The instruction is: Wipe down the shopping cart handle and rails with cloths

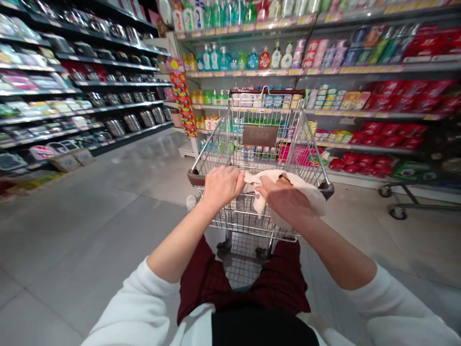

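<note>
A wire shopping cart (259, 120) stands right in front of me, its dark brown handle (196, 179) running across at hand height. My left hand (221, 186) is closed round the handle near its left end. A cream cloth (306, 190) is draped over the right part of the handle. My right hand (286, 199) lies on that cloth with the fingers curled, pressing it against the bar. The cart's basket looks empty.
Shelves of bottles and red packs (378, 96) line the far side behind the cart. Shelves with metal pots (118, 110) run along the left. The wheeled base of another trolley (399, 199) stands at the right. Grey tiled floor (90, 226) spreads to the left.
</note>
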### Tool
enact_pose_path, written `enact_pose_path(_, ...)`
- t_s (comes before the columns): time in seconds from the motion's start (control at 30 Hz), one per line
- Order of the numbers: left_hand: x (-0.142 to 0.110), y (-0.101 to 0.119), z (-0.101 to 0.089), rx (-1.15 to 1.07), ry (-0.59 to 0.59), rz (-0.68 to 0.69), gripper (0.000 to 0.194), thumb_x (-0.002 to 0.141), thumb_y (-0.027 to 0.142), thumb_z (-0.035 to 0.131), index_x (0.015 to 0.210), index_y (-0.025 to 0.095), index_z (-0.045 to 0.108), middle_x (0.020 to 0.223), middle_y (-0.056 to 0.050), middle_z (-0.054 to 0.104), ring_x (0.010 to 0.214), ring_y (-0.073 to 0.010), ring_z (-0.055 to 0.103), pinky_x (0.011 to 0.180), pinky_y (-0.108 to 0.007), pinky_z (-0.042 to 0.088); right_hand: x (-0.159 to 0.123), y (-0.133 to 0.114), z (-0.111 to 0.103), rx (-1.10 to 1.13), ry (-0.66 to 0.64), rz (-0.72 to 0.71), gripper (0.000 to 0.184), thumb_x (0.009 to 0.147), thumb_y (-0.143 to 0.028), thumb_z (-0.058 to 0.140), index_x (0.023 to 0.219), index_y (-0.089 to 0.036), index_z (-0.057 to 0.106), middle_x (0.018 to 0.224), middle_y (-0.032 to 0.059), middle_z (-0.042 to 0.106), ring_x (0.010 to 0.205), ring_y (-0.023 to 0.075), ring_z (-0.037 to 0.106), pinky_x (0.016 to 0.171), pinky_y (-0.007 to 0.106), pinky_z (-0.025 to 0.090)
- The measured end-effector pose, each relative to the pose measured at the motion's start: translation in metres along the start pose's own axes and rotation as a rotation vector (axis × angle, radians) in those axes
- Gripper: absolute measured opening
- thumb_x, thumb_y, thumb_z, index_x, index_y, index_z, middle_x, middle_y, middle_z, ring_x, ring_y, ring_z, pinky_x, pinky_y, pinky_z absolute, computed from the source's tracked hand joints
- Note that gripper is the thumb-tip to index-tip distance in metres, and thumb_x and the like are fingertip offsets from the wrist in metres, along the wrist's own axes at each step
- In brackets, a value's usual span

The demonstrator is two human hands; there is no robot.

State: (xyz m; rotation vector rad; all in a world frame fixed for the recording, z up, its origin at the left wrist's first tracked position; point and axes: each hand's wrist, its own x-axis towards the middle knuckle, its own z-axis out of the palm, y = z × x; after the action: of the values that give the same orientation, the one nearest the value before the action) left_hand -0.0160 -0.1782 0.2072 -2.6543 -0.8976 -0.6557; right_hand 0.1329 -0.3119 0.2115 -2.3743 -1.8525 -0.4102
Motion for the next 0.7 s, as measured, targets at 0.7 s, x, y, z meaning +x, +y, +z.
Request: enact_pose_path(0.7, -0.006, 0.012, 0.008, 0.05, 0.128, 0.098, 0.048, 0.113, 0.041, 0.028, 0.1, 0.018, 0.068, 0.093, -0.012, 0.073, 0.095, -0.0282, 0.062, 0.079, -0.039, 0.037, -0.002, -0.014, -0.014, -0.116, -0.075, 0.08, 0.037, 0.108, -0.031, 0.037, 0.129, -0.024, 0.066, 0.11, 0.0153, 0.075, 0.084, 0.0243, 0.075, 0.056, 0.026, 0.043)
